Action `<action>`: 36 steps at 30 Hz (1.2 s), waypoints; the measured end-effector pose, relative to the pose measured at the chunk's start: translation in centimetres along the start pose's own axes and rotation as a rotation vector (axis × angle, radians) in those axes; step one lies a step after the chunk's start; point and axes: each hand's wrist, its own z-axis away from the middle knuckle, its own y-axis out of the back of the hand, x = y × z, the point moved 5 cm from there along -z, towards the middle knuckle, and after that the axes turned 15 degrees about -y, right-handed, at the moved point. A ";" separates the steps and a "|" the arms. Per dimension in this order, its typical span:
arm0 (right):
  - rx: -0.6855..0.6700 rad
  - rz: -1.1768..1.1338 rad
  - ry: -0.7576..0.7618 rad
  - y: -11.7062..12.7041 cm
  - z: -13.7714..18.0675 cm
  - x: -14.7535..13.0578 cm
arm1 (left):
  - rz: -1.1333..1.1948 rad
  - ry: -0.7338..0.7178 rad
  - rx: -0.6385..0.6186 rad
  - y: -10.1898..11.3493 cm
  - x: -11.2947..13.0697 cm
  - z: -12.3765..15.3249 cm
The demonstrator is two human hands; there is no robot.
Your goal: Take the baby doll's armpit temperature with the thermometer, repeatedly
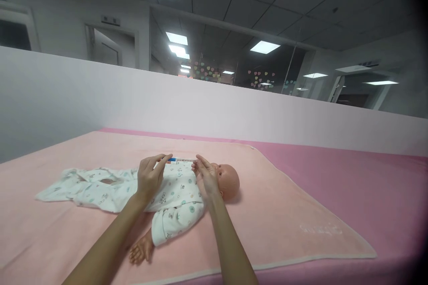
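Note:
A slim glass thermometer (184,160) with a blue end lies level between my hands, above a baby doll's chest. My left hand (151,177) pinches its blue end between thumb and fingertips. At the other end, the fingertips of my right hand (206,178) close on the clear tube. The baby doll (230,182) lies on its back, head to the right, partly covered by my right hand. It wears a white printed romper (182,187), whose legs stretch flat to the left. One doll hand (142,248) pokes out of the near sleeve.
Under the doll is a peach blanket (284,213) with a pale border, spread over a pink surface (351,182). A low white wall (214,109) runs along the back. Behind it are windows with heart stickers and doorways.

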 end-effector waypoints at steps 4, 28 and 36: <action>-0.023 0.022 -0.009 -0.2 0.3 -0.2 | -0.008 0.007 0.000 0.1 -0.1 0.0; -0.029 0.054 0.022 0.1 0.4 -0.3 | -0.007 -0.010 0.073 0.8 -0.1 0.1; -0.059 0.019 0.007 -0.1 0.5 -0.2 | -0.008 -0.022 0.122 0.9 0.1 0.0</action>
